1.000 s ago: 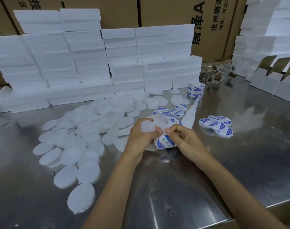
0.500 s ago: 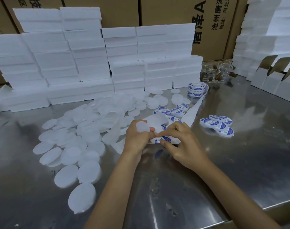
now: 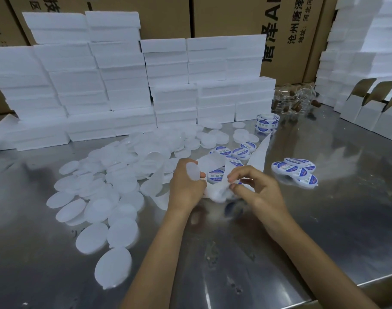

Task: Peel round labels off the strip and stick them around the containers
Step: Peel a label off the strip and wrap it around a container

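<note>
My left hand (image 3: 186, 186) grips a small round translucent container (image 3: 192, 172) together with the white backing strip (image 3: 215, 166). A blue-and-white round label (image 3: 215, 175) shows on the strip just right of that hand. My right hand (image 3: 255, 190) pinches the crumpled strip end and the edge of a blue label (image 3: 240, 182) between thumb and forefinger. The strip runs back to a label roll (image 3: 267, 123) by the white boxes. Labelled containers lie in a pile (image 3: 295, 171) at the right and a small group (image 3: 235, 152) behind my hands.
Many unlabelled translucent round containers (image 3: 101, 190) spread over the steel table (image 3: 346, 219) at the left. Stacked white boxes (image 3: 123, 85) form a wall behind them. Open white cartons (image 3: 373, 114) stand at the right, clear jars (image 3: 295, 101) at the back. The table edge runs at lower right.
The label held up between both hands has dropped out of view behind the strip. My right hand turned palm-down, then lifted its fingers to pinch the strip end.
</note>
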A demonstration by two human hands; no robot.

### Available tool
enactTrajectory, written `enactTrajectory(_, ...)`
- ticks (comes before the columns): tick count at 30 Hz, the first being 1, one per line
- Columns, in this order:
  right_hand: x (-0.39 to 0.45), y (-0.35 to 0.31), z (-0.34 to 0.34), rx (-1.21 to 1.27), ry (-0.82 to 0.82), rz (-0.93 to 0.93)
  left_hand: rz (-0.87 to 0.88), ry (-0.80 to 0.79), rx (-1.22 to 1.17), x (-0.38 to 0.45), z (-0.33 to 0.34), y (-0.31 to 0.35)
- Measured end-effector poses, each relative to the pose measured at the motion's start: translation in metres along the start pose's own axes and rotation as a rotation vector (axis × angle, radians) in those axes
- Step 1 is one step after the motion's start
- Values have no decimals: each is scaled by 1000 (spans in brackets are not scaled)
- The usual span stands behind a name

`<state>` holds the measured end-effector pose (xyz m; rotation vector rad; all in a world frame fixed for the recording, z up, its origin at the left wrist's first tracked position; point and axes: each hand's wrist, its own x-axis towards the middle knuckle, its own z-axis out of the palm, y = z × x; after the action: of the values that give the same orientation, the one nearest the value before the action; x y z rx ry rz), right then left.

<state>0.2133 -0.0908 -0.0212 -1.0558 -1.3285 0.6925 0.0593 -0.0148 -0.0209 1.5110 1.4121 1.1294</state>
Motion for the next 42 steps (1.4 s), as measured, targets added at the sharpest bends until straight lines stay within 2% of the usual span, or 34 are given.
enactTrajectory(4, 1, 0, -6, 191, 81, 91, 54, 22, 102, -1, -8, 0)
enactTrajectory(9, 4, 7, -8, 216, 157, 172, 175, 147, 149, -9, -15, 14)
enactTrajectory(12, 8, 8, -7, 205, 173, 180, 281, 196, -72, -16, -20, 27)
enactTrajectory(14, 12, 6, -7, 206, 181, 188, 281, 152, -300, -17, -24, 35)
enactTrajectory(18, 25, -7, -2, 306, 160, 194, 20, -84, -899, -15, -27, 45)
enactTrajectory(21, 39, -21, 11, 371, 134, 156, -147, -210, -1083, -14, -22, 38)
enactTrajectory(23, 44, -27, 23, 344, 118, 113, -201, -235, -1158, -13, -17, 32)
enactTrajectory(26, 44, -25, 39, 249, 106, 74, -212, -280, -1174, -9, -13, 24)
enactTrajectory(33, 35, -16, 52, 94, 86, 45, -185, -327, -1041, -8, -6, 20)
enactTrajectory(42, 35, -13, 52, 72, 113, 54, -168, -308, -1004, -8, 1, 20)
